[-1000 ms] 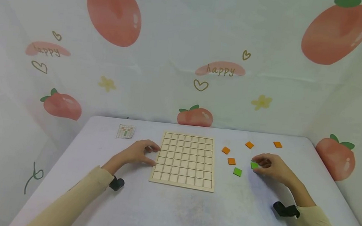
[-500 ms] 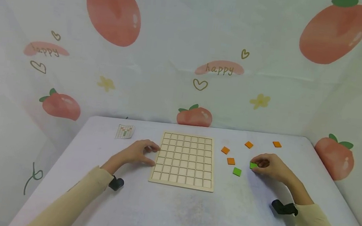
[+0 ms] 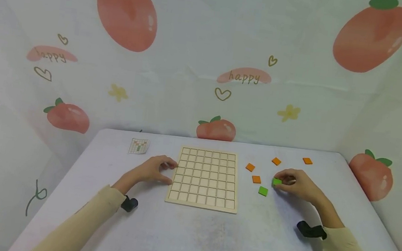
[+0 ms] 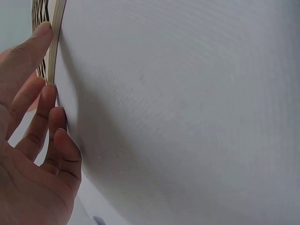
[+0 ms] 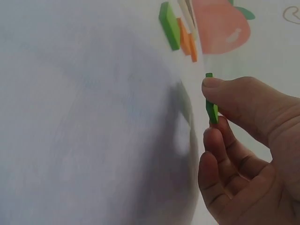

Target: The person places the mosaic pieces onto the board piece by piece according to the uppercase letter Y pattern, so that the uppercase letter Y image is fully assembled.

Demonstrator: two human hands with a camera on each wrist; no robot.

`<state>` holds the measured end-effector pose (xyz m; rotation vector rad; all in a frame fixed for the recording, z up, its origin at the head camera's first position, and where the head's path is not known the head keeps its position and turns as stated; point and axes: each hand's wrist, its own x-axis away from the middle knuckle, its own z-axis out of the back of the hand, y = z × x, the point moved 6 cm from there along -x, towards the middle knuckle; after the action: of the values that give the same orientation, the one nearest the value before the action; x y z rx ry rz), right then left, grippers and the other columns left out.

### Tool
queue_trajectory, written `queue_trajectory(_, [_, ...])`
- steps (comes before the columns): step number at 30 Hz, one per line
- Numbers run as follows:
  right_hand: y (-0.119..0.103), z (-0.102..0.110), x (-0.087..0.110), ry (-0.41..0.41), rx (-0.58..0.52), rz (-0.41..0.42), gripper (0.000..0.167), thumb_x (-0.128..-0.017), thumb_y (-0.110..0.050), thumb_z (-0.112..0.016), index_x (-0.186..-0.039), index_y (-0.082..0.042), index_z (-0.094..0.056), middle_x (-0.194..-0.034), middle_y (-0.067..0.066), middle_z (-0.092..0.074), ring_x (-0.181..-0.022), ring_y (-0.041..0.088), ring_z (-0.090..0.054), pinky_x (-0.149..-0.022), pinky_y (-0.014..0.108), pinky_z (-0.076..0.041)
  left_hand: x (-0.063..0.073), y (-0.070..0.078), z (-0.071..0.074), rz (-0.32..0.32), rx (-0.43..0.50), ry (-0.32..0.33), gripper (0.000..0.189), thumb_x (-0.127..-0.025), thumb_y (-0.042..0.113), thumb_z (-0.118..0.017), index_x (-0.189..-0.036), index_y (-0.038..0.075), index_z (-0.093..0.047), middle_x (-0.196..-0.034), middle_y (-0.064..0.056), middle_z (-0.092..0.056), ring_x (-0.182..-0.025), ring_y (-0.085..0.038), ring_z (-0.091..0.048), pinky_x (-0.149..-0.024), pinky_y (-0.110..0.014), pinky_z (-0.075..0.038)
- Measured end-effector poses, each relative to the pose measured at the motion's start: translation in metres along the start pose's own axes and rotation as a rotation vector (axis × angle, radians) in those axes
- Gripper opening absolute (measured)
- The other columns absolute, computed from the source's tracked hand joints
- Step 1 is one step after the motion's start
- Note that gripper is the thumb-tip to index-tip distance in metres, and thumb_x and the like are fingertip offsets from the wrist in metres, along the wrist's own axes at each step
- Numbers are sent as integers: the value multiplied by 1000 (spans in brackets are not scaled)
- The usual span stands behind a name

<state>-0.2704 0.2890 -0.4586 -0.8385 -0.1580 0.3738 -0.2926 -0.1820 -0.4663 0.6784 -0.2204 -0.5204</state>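
Note:
My right hand (image 3: 297,183) pinches a green square tile (image 3: 277,182) between thumb and fingertips, to the right of the loose tiles. In the right wrist view, the pinched tile (image 5: 212,110) appears edge-on above the white table, apart from its shadow. A pale wooden grid board (image 3: 204,179) with square recesses, all bare, lies in the middle. At its left edge rests my left hand (image 3: 152,168), thumb and fingertips spread apart along the rim. The left wrist view shows the thumb and fingers of this hand (image 4: 35,140) touching the board's side (image 4: 57,42).
Another green tile (image 3: 263,191) lies right of the board. Several orange tiles (image 3: 256,179) are scattered behind it, the farthest orange tile (image 3: 307,161) near the back right. A small card with a coloured grid pattern (image 3: 139,146) lies back left. A patterned curtain (image 3: 179,56) hangs behind the table.
My right hand has picked the green tile up off the table and moved it slightly left. The left hand stays at the board's edge.

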Motion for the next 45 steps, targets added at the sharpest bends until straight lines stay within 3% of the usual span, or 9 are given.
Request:
queue_trajectory(4, [-9,-3,-2,15,-23,49,28,-86,-5,-82,-112,1,-72,-106,9,-68,-93,25,-61,-80,29,-55,0,2,-1,18,-2,-4,61,-75,19,-93,-128,6,-66,-119,-1,-66,-107,-23,-58,-97,-44,-47])
queue_trajectory(11, [-26,-11,-10,23,-64,117,27,-85,-2,-82,-110,1,-72,-103,8,-69,-90,23,-61,-81,28,-55,1,6,2,15,8,3,61,-75,18,-93,-128,5,-66,-119,-3,-66,-108,-26,-58,-99,-46,-46])
queue_trajectory(26, [-41,-41,-29,-40,-143,154,26,-85,0,-81,-109,1,-71,-102,9,-68,-86,23,-62,-74,28,-55,3,0,0,21,-3,25,60,-76,19,-92,-128,6,-66,-121,-4,-67,-109,-26,-58,-99,-47,-46])
queue_trajectory(33, [-52,-53,-34,-42,-147,179,26,-84,-1,-82,-107,1,-70,-88,6,-62,-81,21,-59,-70,27,-52,2,0,-2,22,3,18,59,-76,20,-92,-129,8,-66,-122,-2,-66,-110,-24,-58,-100,-44,-45])
queue_trajectory(39, [-66,-64,-37,-46,-156,255,23,-85,0,-81,-105,0,-70,-95,6,-66,-82,21,-59,-71,27,-52,2,-3,-2,11,6,19,59,-76,19,-92,-128,9,-66,-123,-1,-66,-110,-23,-58,-101,-44,-45])
queue_trajectory(45, [-75,-73,-41,-47,-177,274,25,-83,-1,-83,-105,-3,-72,-97,6,-66,-85,26,-60,-72,29,-53,2,-3,-2,-15,7,22,59,-77,21,-92,-128,8,-66,-122,-2,-66,-110,-24,-58,-101,-44,-45])
